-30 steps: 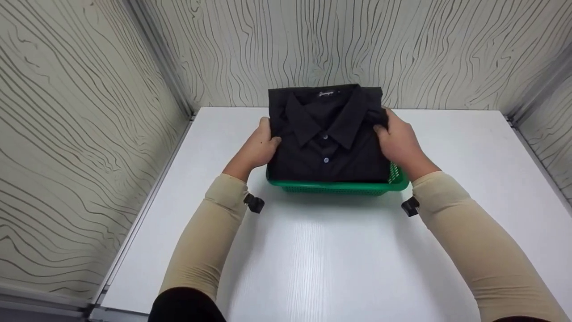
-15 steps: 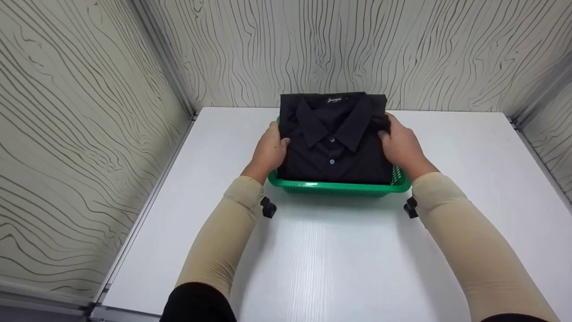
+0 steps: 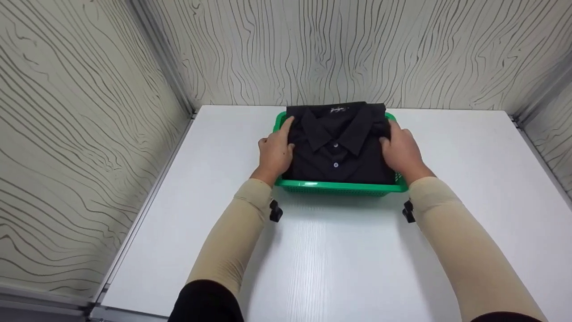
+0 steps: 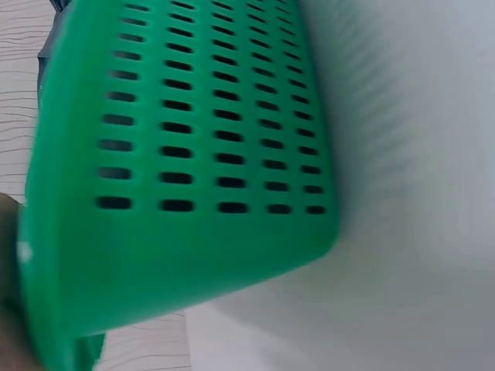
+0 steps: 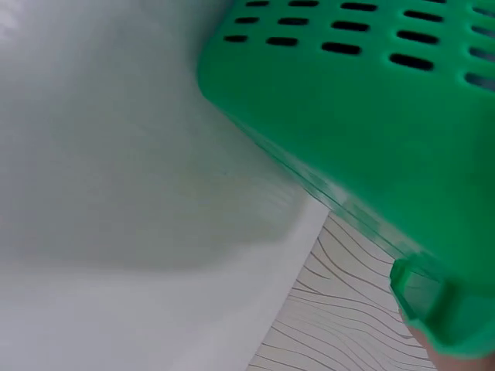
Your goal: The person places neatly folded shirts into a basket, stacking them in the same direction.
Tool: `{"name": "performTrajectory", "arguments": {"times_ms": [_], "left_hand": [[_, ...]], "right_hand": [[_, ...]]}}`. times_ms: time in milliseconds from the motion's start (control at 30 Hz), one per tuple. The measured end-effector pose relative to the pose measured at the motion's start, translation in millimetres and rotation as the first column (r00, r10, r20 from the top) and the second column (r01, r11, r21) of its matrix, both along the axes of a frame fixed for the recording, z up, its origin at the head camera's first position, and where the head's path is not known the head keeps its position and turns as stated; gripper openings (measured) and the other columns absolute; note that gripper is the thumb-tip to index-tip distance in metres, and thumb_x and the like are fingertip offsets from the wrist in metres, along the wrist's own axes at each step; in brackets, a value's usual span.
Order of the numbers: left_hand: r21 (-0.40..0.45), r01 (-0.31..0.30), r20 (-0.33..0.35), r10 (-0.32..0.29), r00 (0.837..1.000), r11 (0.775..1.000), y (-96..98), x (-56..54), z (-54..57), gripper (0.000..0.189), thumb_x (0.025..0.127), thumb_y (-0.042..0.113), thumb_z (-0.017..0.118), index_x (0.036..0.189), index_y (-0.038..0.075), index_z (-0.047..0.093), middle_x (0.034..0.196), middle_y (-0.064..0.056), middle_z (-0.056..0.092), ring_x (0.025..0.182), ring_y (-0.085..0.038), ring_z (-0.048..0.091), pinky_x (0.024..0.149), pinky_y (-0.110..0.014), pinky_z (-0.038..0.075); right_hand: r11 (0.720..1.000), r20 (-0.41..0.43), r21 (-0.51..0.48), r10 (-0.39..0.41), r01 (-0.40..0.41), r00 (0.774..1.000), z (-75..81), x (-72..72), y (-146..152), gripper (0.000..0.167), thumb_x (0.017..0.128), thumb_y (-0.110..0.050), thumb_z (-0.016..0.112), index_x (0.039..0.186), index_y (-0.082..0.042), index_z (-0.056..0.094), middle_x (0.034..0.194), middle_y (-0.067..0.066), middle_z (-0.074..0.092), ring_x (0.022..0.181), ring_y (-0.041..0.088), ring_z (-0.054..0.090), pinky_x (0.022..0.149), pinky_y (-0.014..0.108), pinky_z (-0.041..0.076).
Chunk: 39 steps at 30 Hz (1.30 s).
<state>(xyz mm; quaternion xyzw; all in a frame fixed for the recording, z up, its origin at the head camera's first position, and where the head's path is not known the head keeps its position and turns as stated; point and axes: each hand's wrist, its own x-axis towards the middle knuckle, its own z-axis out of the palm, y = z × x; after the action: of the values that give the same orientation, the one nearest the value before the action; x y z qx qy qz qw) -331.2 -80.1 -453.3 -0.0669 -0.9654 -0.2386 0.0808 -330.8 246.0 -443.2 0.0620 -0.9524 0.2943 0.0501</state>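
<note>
A folded black button-up shirt (image 3: 337, 154) lies in a green perforated plastic basket (image 3: 339, 187), collar toward the back wall. At the shirt's left side, my left hand (image 3: 273, 154) spreads over the basket rim, its forefinger straight on the cloth and its thumb touching the shirt. My right hand (image 3: 402, 152) holds the shirt's right edge, thumb on top and the other fingers mostly hidden. In the left wrist view, part of a blurred hand (image 4: 9, 301) shows beside the rim. The right wrist view shows the basket's side (image 5: 348, 116) and a sliver of hand beyond it.
The basket stands on a white table (image 3: 308, 259), close to the wood-patterned back wall (image 3: 339, 49). A matching side wall (image 3: 67, 156) rises at the left, and another wall stands at the far right.
The shirt has gone down into the basket and slightly right, uncovering the back rim. My left hand has moved right, and its forefinger now lies on top of the cloth.
</note>
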Motion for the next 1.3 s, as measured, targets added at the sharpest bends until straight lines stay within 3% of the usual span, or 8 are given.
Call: {"name": "performTrajectory", "arguments": {"times_ms": [233,600,800,967,1067,1200,1300], "left_hand": [[-0.172,0.052,-0.038,-0.06,0.997,0.984,2.0,5.8,-9.0,0.057,0.105,0.016,0.056,0.157,0.031,0.038,0.133,-0.006,0.059,0.127,-0.025,0.052,0.108,-0.055,0.033],[-0.26,0.042,-0.01,-0.046,0.999,0.965,6.0,6.3,-12.7,0.047,0.108,0.02,0.05,0.154,0.024,0.043,0.138,-0.005,0.058,0.129,-0.025,0.05,0.108,-0.053,0.033],[-0.319,0.041,0.02,-0.037,0.999,0.947,8.6,4.8,-15.7,0.046,0.109,0.018,0.046,0.155,0.02,0.042,0.14,-0.005,0.058,0.131,-0.025,0.049,0.109,-0.053,0.033],[-0.389,0.041,0.035,-0.03,0.999,0.92,10.2,4.9,-15.6,0.051,0.107,0.016,0.052,0.156,0.016,0.039,0.142,-0.006,0.058,0.131,-0.026,0.049,0.108,-0.053,0.034],[-0.431,0.041,0.041,-0.026,0.999,0.902,12.7,2.8,-16.2,0.053,0.106,0.016,0.054,0.156,0.015,0.04,0.142,-0.006,0.058,0.13,-0.026,0.049,0.108,-0.054,0.034],[-0.477,0.061,0.05,-0.042,0.998,0.877,18.5,-2.6,-19.5,0.049,0.108,0.019,0.05,0.156,0.014,0.041,0.142,-0.005,0.058,0.13,-0.026,0.049,0.107,-0.055,0.034],[-0.497,0.077,0.059,-0.055,0.997,0.864,23.6,-6.4,-22.9,0.045,0.11,0.019,0.045,0.154,0.014,0.044,0.141,-0.005,0.059,0.129,-0.026,0.05,0.107,-0.056,0.034]], "right_hand": [[1.0,-0.017,0.016,-0.015,0.015,1.0,-5.8,3.5,1.0,0.054,0.108,-0.016,0.041,0.157,0.002,0.026,0.138,0.035,0.048,0.122,0.048,0.047,0.104,0.062,0.036],[0.998,0.035,0.013,-0.06,0.06,0.998,-11.5,3.8,-1.6,0.059,0.107,-0.017,0.044,0.16,-0.001,0.022,0.141,0.035,0.042,0.128,0.047,0.044,0.107,0.062,0.034],[0.997,0.043,0.029,-0.075,0.074,0.996,-16.0,3.1,-2.6,0.07,0.106,-0.017,0.047,0.164,-0.013,0.008,0.144,0.037,0.038,0.13,0.05,0.042,0.105,0.065,0.035],[0.997,0.001,0.055,-0.057,0.057,0.998,-16.9,1.1,-4.2,0.082,0.104,-0.013,0.051,0.164,-0.031,-0.002,0.136,0.036,0.045,0.123,0.048,0.046,0.098,0.064,0.04],[0.99,-0.015,0.14,-0.02,0.022,1.0,-18.7,-1.9,-5.1,0.075,0.104,-0.011,0.049,0.164,-0.032,0.01,0.134,0.032,0.051,0.116,0.044,0.047,0.093,0.062,0.042],[0.955,-0.013,0.296,0.007,-0.003,1.0,-22.6,-4.4,-4.7,0.058,0.104,-0.011,0.048,0.16,-0.018,0.032,0.132,0.025,0.059,0.113,0.041,0.046,0.092,0.062,0.041],[0.924,0.006,0.381,0.009,-0.01,1.0,-25.8,-5.7,-2.9,0.05,0.105,-0.012,0.046,0.155,-0.01,0.04,0.131,0.025,0.061,0.113,0.041,0.045,0.093,0.064,0.039]]}}
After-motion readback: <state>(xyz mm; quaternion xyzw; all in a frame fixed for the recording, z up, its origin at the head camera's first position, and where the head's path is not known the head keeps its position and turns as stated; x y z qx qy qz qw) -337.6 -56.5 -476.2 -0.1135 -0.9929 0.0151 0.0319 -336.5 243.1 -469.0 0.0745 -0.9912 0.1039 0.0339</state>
